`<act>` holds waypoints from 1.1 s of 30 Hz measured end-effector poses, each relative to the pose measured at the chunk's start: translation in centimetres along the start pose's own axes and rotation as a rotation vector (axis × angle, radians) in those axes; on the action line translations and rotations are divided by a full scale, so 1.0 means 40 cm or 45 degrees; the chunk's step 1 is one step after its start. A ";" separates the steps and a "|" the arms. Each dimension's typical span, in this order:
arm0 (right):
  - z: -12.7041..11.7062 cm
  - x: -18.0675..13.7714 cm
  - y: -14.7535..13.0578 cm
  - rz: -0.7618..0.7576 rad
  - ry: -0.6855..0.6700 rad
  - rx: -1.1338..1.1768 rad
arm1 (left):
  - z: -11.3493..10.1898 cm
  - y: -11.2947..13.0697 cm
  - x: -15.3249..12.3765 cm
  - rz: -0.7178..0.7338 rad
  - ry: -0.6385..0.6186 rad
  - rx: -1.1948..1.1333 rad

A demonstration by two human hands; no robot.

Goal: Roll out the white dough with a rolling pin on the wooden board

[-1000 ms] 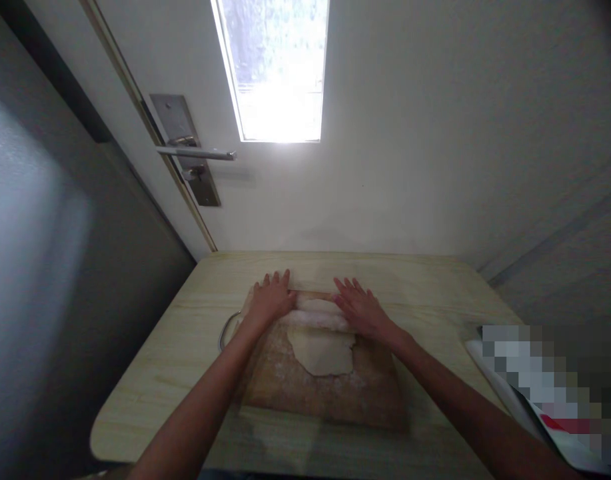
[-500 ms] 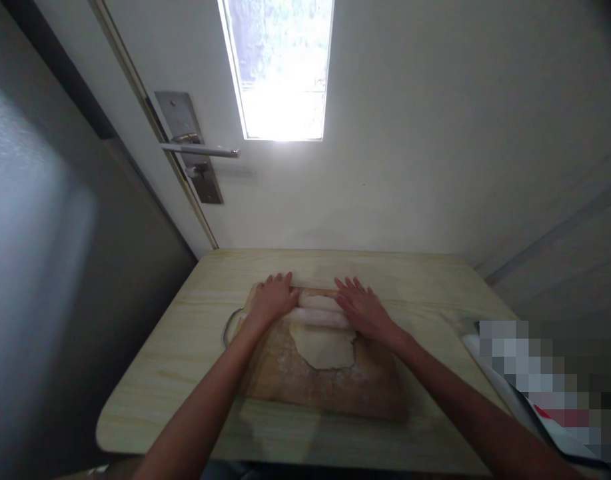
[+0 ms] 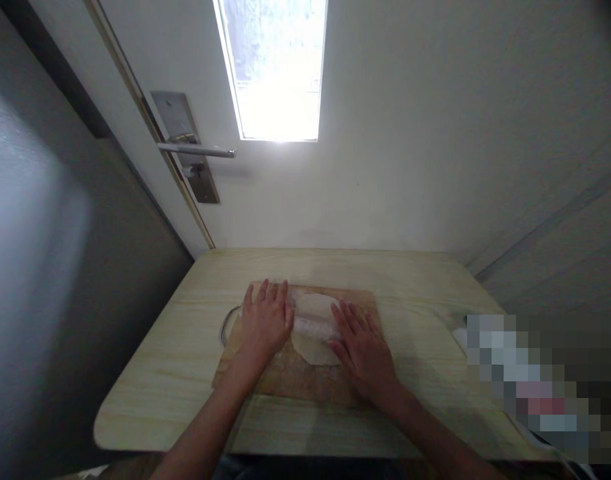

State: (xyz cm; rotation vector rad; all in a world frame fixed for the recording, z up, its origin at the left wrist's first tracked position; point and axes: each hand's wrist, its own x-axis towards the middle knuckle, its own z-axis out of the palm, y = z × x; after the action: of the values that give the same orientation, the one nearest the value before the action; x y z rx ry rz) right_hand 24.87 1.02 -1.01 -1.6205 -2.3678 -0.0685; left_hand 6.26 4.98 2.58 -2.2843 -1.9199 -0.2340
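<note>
A flat sheet of pale dough lies on a floured wooden board on a light wooden table. A white rolling pin lies crosswise on the dough. My left hand rests flat on the pin's left end with its fingers stretched out. My right hand lies flat on the pin's right end, fingers also stretched out. The pin's ends are hidden under my palms.
A metal loop handle sticks out of the board's left side. Behind the table stands a white door with a lever handle and a narrow window. A blurred-out patch sits at the table's right edge.
Both hands and the rolling pin have come back toward me over the dough. More dough now shows beyond the pin and less in front of it.
</note>
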 end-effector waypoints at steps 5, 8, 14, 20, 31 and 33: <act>0.001 -0.055 -0.032 -0.055 0.033 -0.054 | 0.002 0.000 -0.056 -0.029 0.041 0.022; -0.002 -0.092 -0.051 -0.124 0.073 -0.076 | 0.018 -0.004 -0.102 -0.048 0.055 0.002; -0.026 -0.102 -0.051 -0.211 0.027 -0.023 | 0.044 -0.014 -0.171 -0.088 0.030 -0.073; -0.037 -0.032 -0.013 -0.206 0.051 -0.002 | 0.021 -0.009 -0.164 -0.105 -0.031 -0.080; -0.043 0.173 0.048 -0.092 -0.336 0.094 | 0.011 -0.008 -0.118 -0.167 -0.196 0.000; -0.029 0.194 0.056 -0.078 -0.409 0.118 | 0.005 -0.009 -0.115 -0.151 -0.182 0.028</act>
State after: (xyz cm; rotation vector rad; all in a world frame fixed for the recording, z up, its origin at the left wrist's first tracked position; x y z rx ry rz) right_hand 24.55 8.70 1.79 -1.6175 -2.6100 0.3072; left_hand 5.15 0.67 1.42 -2.2310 -2.1185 -0.0636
